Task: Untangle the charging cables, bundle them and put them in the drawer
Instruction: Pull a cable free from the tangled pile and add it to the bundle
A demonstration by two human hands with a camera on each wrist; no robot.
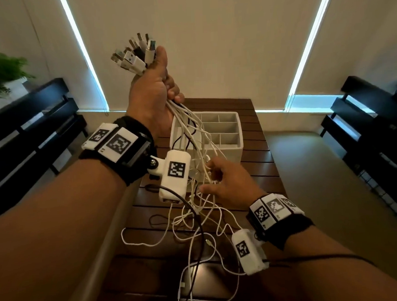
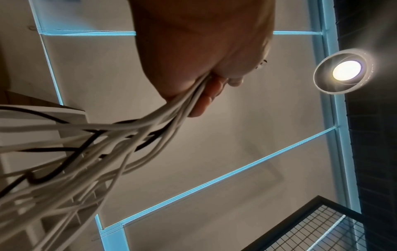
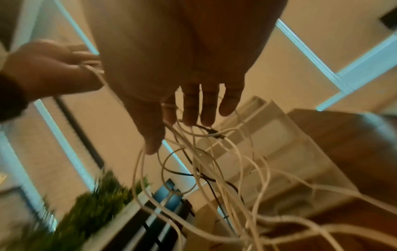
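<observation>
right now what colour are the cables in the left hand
Mostly white, with a few black ones among the cables that the left hand grips; the head view shows it best.

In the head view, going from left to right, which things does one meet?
Plant → left hand gripping the cables by their plug ends → white divided box → right hand, fingers among the loose cables.

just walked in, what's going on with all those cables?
A person is sorting charging cables. The left hand grips a bunch of cables just below their USB plugs, held up above the table. The right hand, fingers straight, is combing through the hanging strands. The loose ends still lie tangled on the table. Behind stands the white divided drawer, with nothing placed inside yet.
</observation>
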